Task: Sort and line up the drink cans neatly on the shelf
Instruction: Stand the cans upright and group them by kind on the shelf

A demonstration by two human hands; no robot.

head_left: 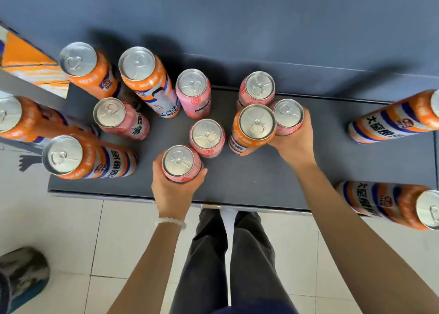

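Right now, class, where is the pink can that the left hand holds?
Head view: the pink can stands near the shelf's front edge, centre-left, just below another pink can.

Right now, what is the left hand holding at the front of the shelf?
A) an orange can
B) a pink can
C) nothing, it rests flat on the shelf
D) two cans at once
B: the left hand grips a single pink can near the front edge of the shelf, fingers curled round its body.
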